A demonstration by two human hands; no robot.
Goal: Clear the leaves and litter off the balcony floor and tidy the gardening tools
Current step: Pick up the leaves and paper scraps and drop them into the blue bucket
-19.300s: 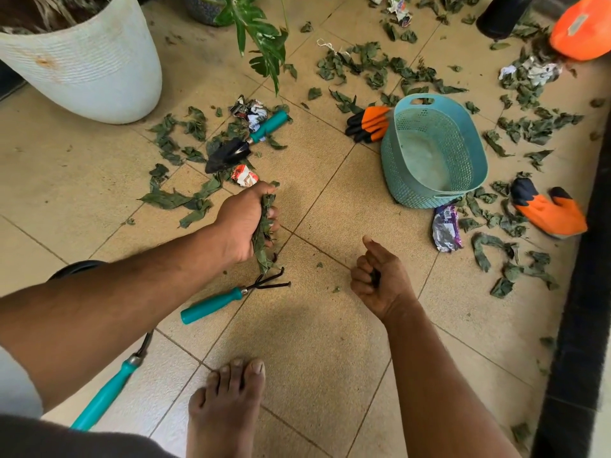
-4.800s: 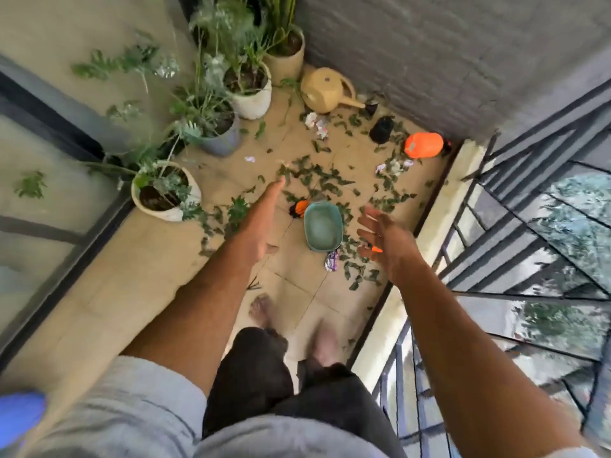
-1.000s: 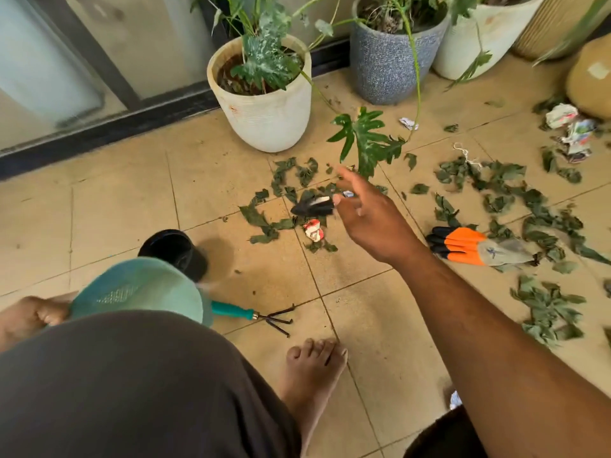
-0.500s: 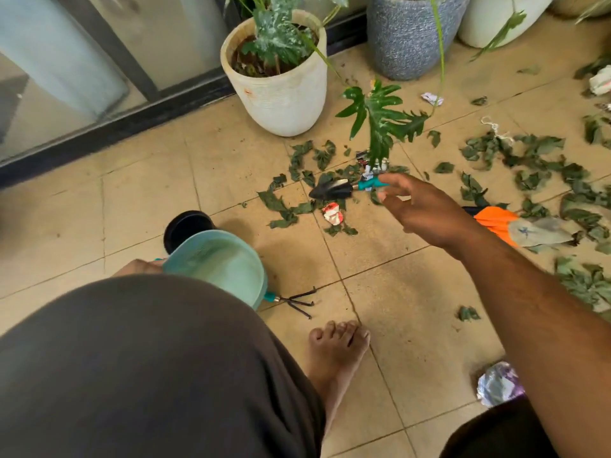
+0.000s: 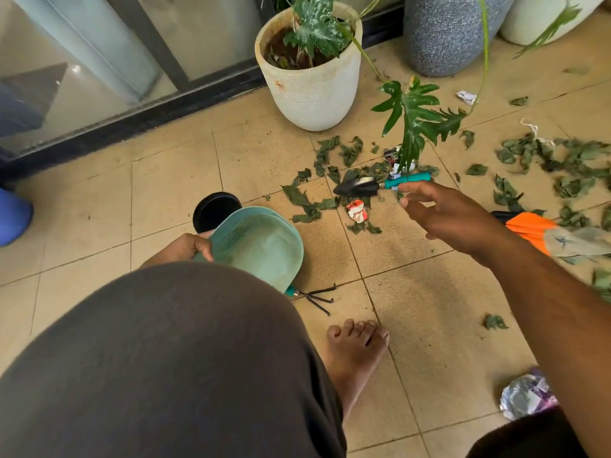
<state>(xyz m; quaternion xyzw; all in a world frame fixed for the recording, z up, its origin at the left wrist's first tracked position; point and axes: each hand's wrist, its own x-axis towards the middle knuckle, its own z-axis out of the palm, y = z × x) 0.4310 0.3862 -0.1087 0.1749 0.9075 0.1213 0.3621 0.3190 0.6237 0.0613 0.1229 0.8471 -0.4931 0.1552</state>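
Note:
My left hand (image 5: 185,249) grips the rim of the teal mesh basket (image 5: 264,246), tilted low over the floor beside my knee. My right hand (image 5: 453,216) reaches forward with loose, open fingers. Its fingertips are just short of the teal handle of the black trowel (image 5: 360,186), which lies among dry green leaves (image 5: 330,153). A crumpled red-and-white wrapper (image 5: 356,209) lies just below the trowel. A hand rake (image 5: 317,295) pokes out from under the basket. An orange and grey glove (image 5: 535,229) lies behind my right wrist.
A white plant pot (image 5: 310,81) and a grey pot (image 5: 449,31) stand ahead by the glass door. A black round pot (image 5: 215,209) sits behind the basket. More leaves (image 5: 562,160) litter the right side. A foil wrapper (image 5: 525,396) lies near my right knee.
My left hand has brought the basket forward from beside my knee. My right hand has slid right along the trowel to its handle end.

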